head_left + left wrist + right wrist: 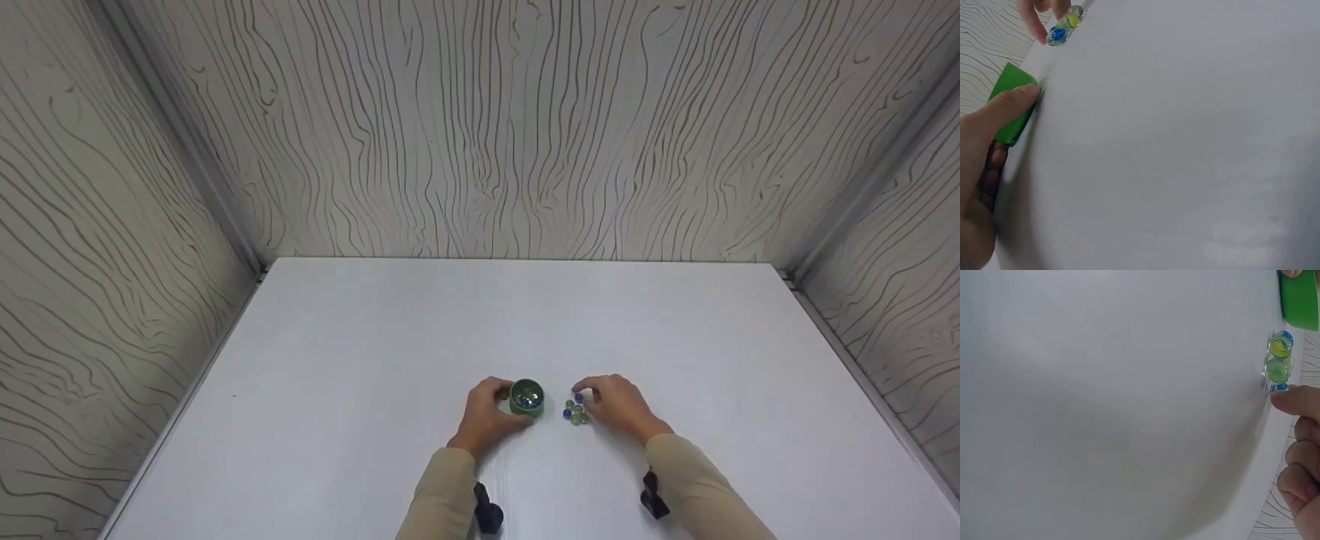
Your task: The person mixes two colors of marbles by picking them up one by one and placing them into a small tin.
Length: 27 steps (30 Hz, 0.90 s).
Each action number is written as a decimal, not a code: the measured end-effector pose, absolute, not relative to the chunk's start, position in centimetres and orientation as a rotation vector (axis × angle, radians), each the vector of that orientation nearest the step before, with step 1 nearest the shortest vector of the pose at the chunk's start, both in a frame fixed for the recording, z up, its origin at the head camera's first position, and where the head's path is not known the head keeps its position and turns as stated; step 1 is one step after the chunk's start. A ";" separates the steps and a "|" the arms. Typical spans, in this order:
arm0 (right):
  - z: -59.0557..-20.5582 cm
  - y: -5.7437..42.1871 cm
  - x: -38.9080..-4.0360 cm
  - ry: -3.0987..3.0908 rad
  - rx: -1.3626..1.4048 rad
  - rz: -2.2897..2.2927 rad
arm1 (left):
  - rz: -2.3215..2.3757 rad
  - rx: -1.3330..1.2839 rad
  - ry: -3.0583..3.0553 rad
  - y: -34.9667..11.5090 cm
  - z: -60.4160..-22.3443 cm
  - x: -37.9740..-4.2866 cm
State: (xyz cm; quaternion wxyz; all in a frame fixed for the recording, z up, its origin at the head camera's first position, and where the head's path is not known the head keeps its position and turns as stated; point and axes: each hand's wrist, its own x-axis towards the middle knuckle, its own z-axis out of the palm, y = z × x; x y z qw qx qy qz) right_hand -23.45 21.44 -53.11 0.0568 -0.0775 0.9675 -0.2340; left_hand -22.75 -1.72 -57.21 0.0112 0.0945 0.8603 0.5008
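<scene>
A small green cup (526, 397) stands upright on the white table with several marbles inside. My left hand (486, 417) holds it from the left, thumb on the near side and fingers round the far side. In the left wrist view the thumb lies along the green wall of the cup (1014, 101). To the right of the cup sits a cluster of green and blue glass marbles (575, 414). My right hand (619, 405) pinches a blue marble (578, 398) at the cluster's far edge between thumb and index finger. Its other fingers are curled in the right wrist view.
The white table (360, 337) runs back to a wood-grain patterned panel (480, 135). Similar panels stand at the left and right sides. Black wrist devices (489, 514) hang by both beige sleeves.
</scene>
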 end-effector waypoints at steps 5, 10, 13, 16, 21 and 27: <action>-53.2 21.4 -23.5 2.953 -0.259 -0.704 | 1.563 0.303 2.697 -1.6 -57.3 -22.8; -53.4 21.3 -23.6 2.973 -0.259 -0.689 | 1.551 0.269 2.694 -1.6 -57.3 -22.8; -53.4 21.3 -23.6 2.983 -0.252 -0.682 | 1.561 0.272 2.690 -1.6 -57.3 -22.8; -53.4 21.3 -23.6 2.988 -0.252 -0.684 | 1.560 0.274 2.686 -1.6 -57.3 -22.9; -53.5 21.4 -23.5 2.996 -0.258 -0.701 | 1.554 0.287 2.688 -1.6 -57.4 -23.0; -53.8 21.4 -23.5 2.980 -0.228 -0.727 | 1.563 0.281 2.679 -1.7 -57.3 -23.0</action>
